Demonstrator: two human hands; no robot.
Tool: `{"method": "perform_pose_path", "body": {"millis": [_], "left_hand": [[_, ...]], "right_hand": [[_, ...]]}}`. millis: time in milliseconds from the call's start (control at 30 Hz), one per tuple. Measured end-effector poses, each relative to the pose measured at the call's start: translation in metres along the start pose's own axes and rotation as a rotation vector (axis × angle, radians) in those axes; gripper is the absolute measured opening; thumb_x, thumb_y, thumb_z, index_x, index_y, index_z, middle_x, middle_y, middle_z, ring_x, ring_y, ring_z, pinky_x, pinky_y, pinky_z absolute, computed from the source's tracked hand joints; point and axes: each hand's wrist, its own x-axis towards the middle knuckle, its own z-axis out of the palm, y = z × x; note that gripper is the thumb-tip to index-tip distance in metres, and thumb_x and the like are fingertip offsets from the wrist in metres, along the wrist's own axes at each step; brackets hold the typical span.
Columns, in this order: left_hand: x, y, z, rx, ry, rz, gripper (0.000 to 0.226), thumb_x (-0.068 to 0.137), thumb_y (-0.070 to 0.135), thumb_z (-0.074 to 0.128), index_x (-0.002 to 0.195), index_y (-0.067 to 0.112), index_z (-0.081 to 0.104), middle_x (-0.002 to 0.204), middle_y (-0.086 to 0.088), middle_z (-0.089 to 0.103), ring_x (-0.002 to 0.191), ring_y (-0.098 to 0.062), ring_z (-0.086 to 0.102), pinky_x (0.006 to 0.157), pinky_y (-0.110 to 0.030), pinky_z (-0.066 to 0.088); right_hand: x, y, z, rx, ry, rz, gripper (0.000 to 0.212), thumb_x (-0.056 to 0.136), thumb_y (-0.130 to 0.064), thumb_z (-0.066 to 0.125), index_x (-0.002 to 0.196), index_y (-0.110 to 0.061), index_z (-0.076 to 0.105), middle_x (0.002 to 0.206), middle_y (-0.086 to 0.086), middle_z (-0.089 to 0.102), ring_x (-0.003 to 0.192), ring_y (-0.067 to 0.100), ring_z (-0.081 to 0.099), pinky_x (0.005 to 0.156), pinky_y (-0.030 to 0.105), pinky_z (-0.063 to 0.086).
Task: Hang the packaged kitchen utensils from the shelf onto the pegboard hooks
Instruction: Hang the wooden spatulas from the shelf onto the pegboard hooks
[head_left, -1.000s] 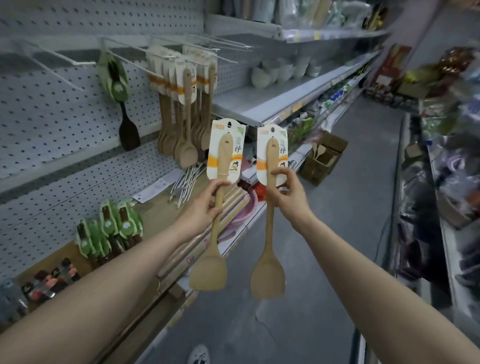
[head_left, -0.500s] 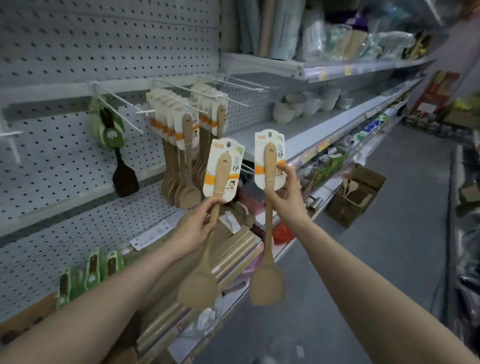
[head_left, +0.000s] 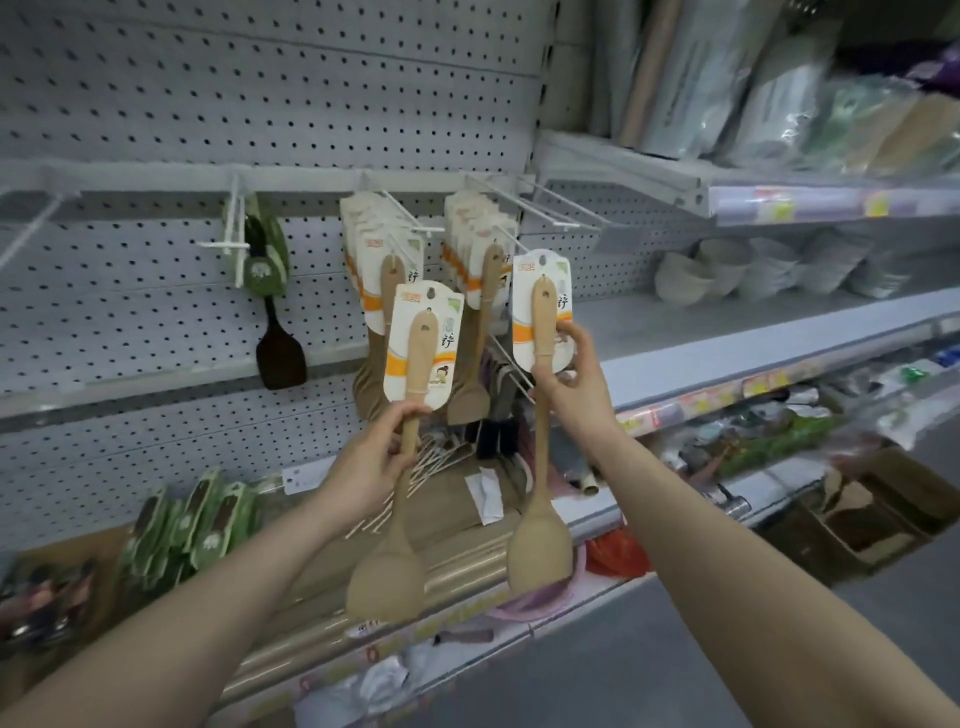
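My left hand (head_left: 371, 457) grips the handle of a carded wooden spatula (head_left: 415, 364), its blade hanging low in front of the shelf. My right hand (head_left: 574, 384) pinches a second carded wooden spatula (head_left: 543, 322) just below its white and orange card, holding it higher. Both cards sit right in front of the pegboard (head_left: 260, 104). Behind them two white hooks (head_left: 410, 218) carry several identical spatula packs (head_left: 374, 260). Further hooks (head_left: 540, 202) to the right are bare.
A black spatula in a green pack (head_left: 267, 270) hangs on a hook at the left. Green packs (head_left: 197, 519) lean on the lower shelf beside paper rolls (head_left: 457, 561). White bowls (head_left: 753, 270) stand on the right shelf, and a cardboard box (head_left: 872, 514) sits on the floor.
The view has swung towards the pegboard and closer. Both hands have carried their spatulas up to the hung packs, the right one higher than the left.
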Motion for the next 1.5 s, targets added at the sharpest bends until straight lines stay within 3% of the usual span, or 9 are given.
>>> {"method": "perform_pose_path", "body": {"millis": [200, 300, 467, 533, 733, 867, 1033, 1200, 1500], "left_hand": [[0.002, 0.007, 0.008, 0.024, 0.067, -0.014, 0.069, 0.089, 0.007, 0.067, 0.121, 0.062, 0.039, 0.099, 0.042, 0.055, 0.087, 0.014, 0.059, 0.059, -0.006, 0.047], [0.004, 0.006, 0.010, 0.034, 0.090, -0.046, 0.066, 0.090, 0.010, 0.067, 0.121, 0.062, 0.039, 0.096, 0.031, 0.060, 0.086, 0.011, 0.060, 0.064, -0.016, 0.053], [0.006, 0.002, 0.008, 0.033, 0.133, -0.079, 0.063, 0.092, 0.012, 0.065, 0.120, 0.062, 0.039, 0.096, 0.023, 0.060, 0.085, 0.009, 0.061, 0.066, -0.018, 0.052], [0.005, 0.001, 0.007, 0.031, 0.148, -0.090, 0.065, 0.092, 0.009, 0.064, 0.120, 0.062, 0.040, 0.097, 0.024, 0.060, 0.087, 0.009, 0.061, 0.068, -0.017, 0.052], [0.002, -0.004, 0.002, 0.014, 0.186, -0.106, 0.065, 0.090, 0.002, 0.064, 0.121, 0.056, 0.044, 0.108, 0.024, 0.062, 0.091, 0.005, 0.062, 0.076, -0.018, 0.054], [-0.006, -0.009, 0.005, 0.008, 0.190, -0.113, 0.071, 0.087, -0.004, 0.064, 0.122, 0.055, 0.045, 0.106, 0.028, 0.061, 0.094, 0.003, 0.063, 0.078, -0.015, 0.052], [-0.009, -0.006, 0.013, 0.028, 0.203, -0.086, 0.070, 0.088, -0.003, 0.063, 0.123, 0.054, 0.044, 0.103, 0.031, 0.058, 0.093, 0.001, 0.064, 0.080, -0.025, 0.056], [-0.002, 0.004, 0.014, 0.064, 0.225, -0.057, 0.067, 0.089, 0.001, 0.063, 0.125, 0.053, 0.042, 0.107, 0.034, 0.056, 0.093, 0.005, 0.061, 0.078, -0.025, 0.055], [0.016, 0.017, 0.008, 0.071, 0.234, -0.043, 0.070, 0.088, -0.001, 0.062, 0.125, 0.056, 0.041, 0.108, 0.034, 0.053, 0.091, 0.005, 0.059, 0.073, -0.021, 0.054]], "right_hand": [[0.026, 0.017, 0.000, -0.001, -0.054, 0.018, 0.047, 0.092, -0.030, 0.063, 0.131, -0.045, 0.043, 0.090, -0.024, 0.066, 0.072, 0.007, 0.069, 0.070, 0.042, 0.063], [0.038, 0.021, 0.005, 0.011, -0.073, 0.000, 0.047, 0.092, -0.028, 0.063, 0.131, -0.044, 0.044, 0.085, -0.016, 0.068, 0.072, 0.013, 0.070, 0.071, 0.041, 0.063], [0.063, 0.019, 0.020, -0.051, -0.098, -0.049, 0.051, 0.095, -0.022, 0.059, 0.141, -0.034, 0.040, 0.088, -0.017, 0.064, 0.065, -0.006, 0.064, 0.053, 0.014, 0.047], [0.074, 0.018, 0.029, -0.034, -0.102, -0.041, 0.053, 0.097, -0.020, 0.059, 0.144, -0.031, 0.039, 0.096, -0.007, 0.066, 0.064, -0.001, 0.065, 0.051, 0.011, 0.046], [0.091, 0.016, 0.044, -0.110, -0.085, 0.004, 0.061, 0.096, -0.020, 0.059, 0.150, -0.029, 0.031, 0.127, 0.015, 0.059, 0.103, 0.033, 0.065, 0.085, 0.047, 0.057], [0.066, 0.026, 0.052, -0.370, 0.035, -0.025, 0.074, 0.093, -0.014, 0.064, 0.154, -0.026, 0.025, 0.137, 0.019, 0.039, 0.113, 0.038, 0.056, 0.100, 0.045, 0.047], [0.054, -0.001, 0.051, -0.238, -0.103, -0.303, 0.032, 0.101, -0.021, 0.052, 0.133, -0.019, 0.057, 0.109, 0.000, 0.066, 0.106, 0.024, 0.061, 0.091, 0.042, 0.050], [0.054, -0.053, 0.058, -0.111, -0.167, -0.498, 0.028, 0.102, -0.035, 0.049, 0.128, -0.029, 0.058, 0.091, -0.020, 0.059, 0.099, 0.015, 0.057, 0.085, 0.039, 0.048], [0.067, -0.079, 0.065, -0.072, -0.180, -0.516, 0.025, 0.096, -0.017, 0.062, 0.118, -0.027, 0.066, 0.093, -0.004, 0.068, 0.095, 0.018, 0.061, 0.087, 0.049, 0.050]]}}
